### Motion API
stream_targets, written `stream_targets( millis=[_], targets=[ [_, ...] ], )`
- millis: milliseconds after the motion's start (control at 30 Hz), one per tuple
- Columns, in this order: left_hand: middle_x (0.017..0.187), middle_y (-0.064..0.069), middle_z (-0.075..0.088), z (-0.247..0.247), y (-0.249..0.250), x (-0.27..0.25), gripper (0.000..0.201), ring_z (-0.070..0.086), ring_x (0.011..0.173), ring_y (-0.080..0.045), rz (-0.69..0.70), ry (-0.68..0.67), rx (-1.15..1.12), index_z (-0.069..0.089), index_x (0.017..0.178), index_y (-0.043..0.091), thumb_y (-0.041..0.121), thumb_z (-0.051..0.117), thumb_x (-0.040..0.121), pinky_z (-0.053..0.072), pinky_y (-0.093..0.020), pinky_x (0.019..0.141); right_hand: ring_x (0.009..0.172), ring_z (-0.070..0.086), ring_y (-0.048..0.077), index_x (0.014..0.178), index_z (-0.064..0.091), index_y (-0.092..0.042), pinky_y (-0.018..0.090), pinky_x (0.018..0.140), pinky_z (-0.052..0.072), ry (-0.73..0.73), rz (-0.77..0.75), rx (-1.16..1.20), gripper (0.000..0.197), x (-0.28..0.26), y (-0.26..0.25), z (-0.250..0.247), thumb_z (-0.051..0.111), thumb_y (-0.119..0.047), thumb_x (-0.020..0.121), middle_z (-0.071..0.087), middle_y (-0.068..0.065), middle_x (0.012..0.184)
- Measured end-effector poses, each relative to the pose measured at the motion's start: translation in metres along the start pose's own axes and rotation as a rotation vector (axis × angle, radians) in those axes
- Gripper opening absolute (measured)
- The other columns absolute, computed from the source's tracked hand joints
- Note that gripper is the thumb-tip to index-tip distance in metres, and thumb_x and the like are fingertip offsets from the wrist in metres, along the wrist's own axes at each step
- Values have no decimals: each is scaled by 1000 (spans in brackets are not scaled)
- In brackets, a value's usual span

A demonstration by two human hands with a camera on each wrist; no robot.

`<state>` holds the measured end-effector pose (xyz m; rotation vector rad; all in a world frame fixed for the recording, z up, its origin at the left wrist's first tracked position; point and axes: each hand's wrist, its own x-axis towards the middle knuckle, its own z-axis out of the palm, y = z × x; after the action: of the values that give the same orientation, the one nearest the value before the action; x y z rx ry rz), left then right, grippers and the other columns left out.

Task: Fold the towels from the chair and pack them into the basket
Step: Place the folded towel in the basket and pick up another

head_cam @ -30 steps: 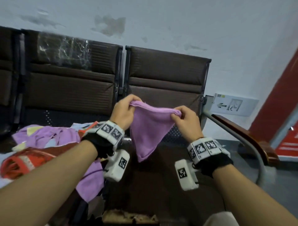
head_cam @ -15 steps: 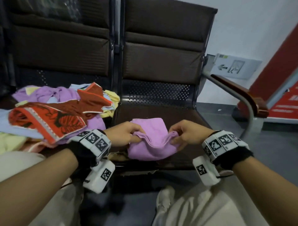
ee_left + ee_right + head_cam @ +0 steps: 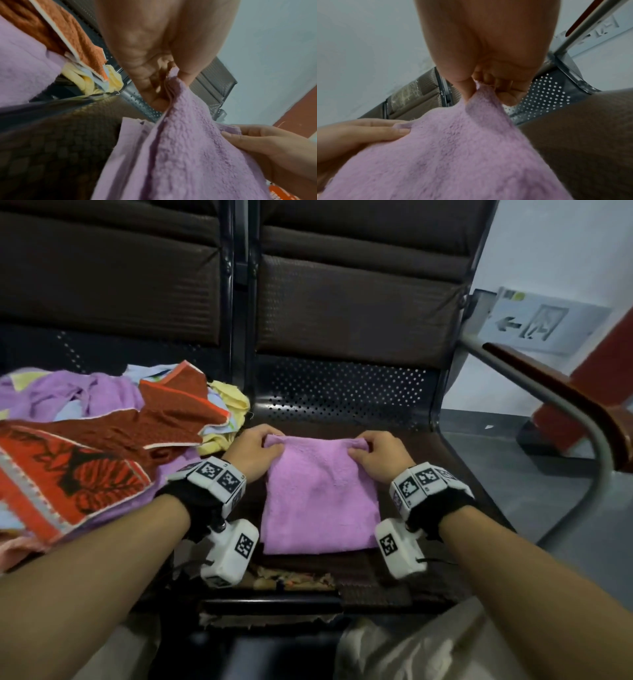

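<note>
A lilac towel [image 3: 318, 498] lies spread and folded on the brown chair seat [image 3: 438, 460] in front of me. My left hand [image 3: 255, 451] pinches its far left corner between thumb and fingers, seen close in the left wrist view [image 3: 169, 86]. At the far right corner my right hand [image 3: 375, 455] pinches the cloth in the same way [image 3: 475, 92]. A heap of unfolded towels [image 3: 102, 440], red patterned, lilac, yellow and pale blue, covers the neighbouring seat on the left. No basket shows in any view.
The chair backrests [image 3: 356, 302] rise just beyond the towel. A metal and wood armrest [image 3: 565, 405] curves along the right side. The seat's front edge [image 3: 294, 580] is torn. My knees in light trousers [image 3: 428, 652] sit below the seat.
The lilac towel hung in the air between both hands, then came down onto the seat. Now it lies flat, and both hands hold its far corners.
</note>
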<state>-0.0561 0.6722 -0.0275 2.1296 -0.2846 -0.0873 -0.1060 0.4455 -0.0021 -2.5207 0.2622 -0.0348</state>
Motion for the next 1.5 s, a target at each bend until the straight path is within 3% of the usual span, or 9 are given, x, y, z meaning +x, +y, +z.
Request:
stream_targets(
  millis=[267,400,500,633,767,967,1167,1267,1500],
  targets=[
    [120,-10,62,23,-42,18,50,61,105,-25,-156,-127,107,51,127,14,12,68,80,48,-38,94,90,52,18,100,55,-16,28,85,44,-132,-156,-249,25,13,12,20,70,-23,81,54,5,104],
    [132,-11,43,17,-36,10,65,53,114,-24,-62,-159,237,43,136,13,13,71,78,40,-32,103,79,58,12,90,65,-20,28,77,50,-533,-292,-335,26,-12,-2,10,77,-38,75,63,-6,86],
    [125,-7,39,10,-18,-9,49,43,118,-20,73,-189,403,55,126,17,16,70,79,32,-28,106,96,52,19,111,58,-17,29,86,45,-721,-369,-496,50,-30,-3,15,81,-37,71,55,3,107],
    [105,-4,60,7,5,-39,24,56,102,-19,226,-438,432,67,106,16,27,66,85,43,-33,95,107,54,27,113,57,-13,30,87,44,-556,-500,-636,38,-39,-9,22,69,-21,78,58,11,114],
    [109,-6,54,8,12,-55,53,49,105,-20,314,-594,755,60,111,12,55,63,80,40,-33,95,93,59,28,95,62,-12,29,74,44,-418,-463,-549,15,-38,-20,12,59,-22,84,66,12,99],
    [98,-9,59,-6,26,-47,7,58,99,-29,275,-539,663,51,90,16,23,50,91,45,-36,86,89,54,24,90,51,-20,29,75,38,-415,-342,-380,3,-42,-16,-3,49,-19,91,62,10,100],
    [94,-3,57,-22,21,-27,5,55,89,-17,194,-629,488,51,89,18,17,52,94,45,-33,84,95,60,18,111,59,-21,30,89,47,-580,-212,-371,45,-39,-1,-5,80,-30,72,66,-1,105],
    [90,0,56,-20,13,-15,9,53,91,-17,127,-571,396,52,88,20,15,58,90,45,-36,86,86,59,16,94,60,-22,32,80,49,-433,-165,-161,26,-26,9,-10,78,-22,75,65,1,93],
    [83,-5,56,-10,4,8,7,60,68,-18,-82,-544,164,49,101,11,12,52,94,54,-23,50,62,60,14,79,55,-16,28,49,56,-391,54,206,15,3,27,0,66,-11,88,59,4,73]
  ],
)
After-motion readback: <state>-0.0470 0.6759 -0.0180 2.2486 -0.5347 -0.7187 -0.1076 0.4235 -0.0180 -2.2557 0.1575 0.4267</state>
